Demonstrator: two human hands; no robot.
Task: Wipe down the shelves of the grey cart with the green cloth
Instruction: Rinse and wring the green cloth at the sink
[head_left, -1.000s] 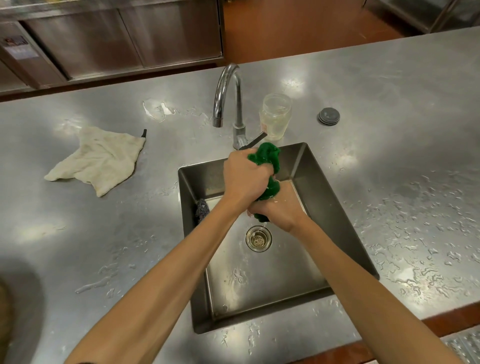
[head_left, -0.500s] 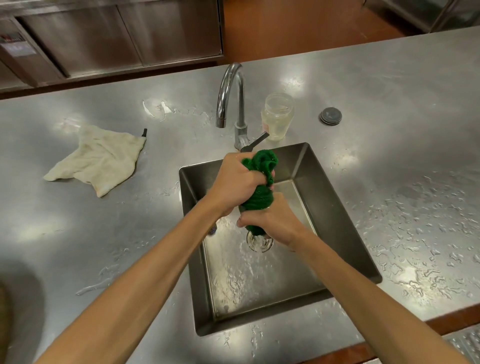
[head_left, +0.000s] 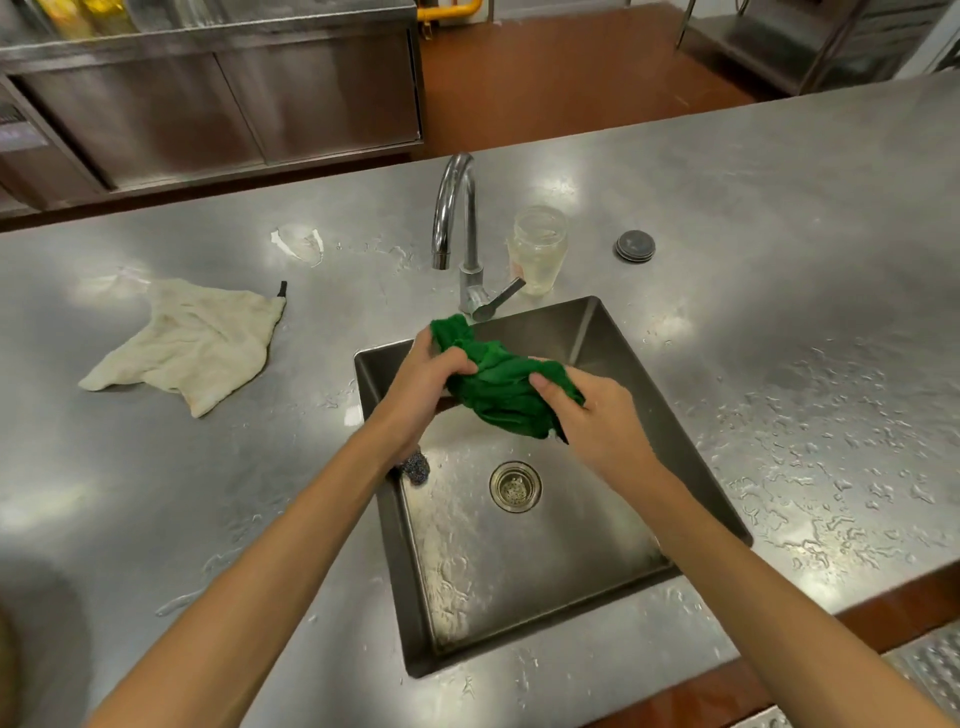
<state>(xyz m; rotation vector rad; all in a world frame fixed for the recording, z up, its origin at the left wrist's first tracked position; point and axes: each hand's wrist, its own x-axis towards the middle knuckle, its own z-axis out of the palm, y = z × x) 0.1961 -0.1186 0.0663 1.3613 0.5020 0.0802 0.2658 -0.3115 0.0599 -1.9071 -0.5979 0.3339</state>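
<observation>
The green cloth (head_left: 498, 384) hangs bunched between both hands above the steel sink (head_left: 613, 338). My left hand (head_left: 426, 379) grips its left end, fingers curled round the fabric. My right hand (head_left: 592, 410) pinches the right end with thumb on top. The cloth looks wet and loosely crumpled. The grey cart is not in view.
A curved tap (head_left: 457, 208) stands behind the sink, with a clear jar (head_left: 537, 249) and a round grey lid (head_left: 635, 245) to its right. A beige rag (head_left: 192, 343) lies on the wet counter (head_left: 779, 364) at left. A metal scourer (head_left: 414, 466) and drain (head_left: 515, 487) sit in the basin.
The hands have moved apart sideways. The cloth, earlier twisted tight in a vertical roll between stacked fists, now spreads out loosely between them.
</observation>
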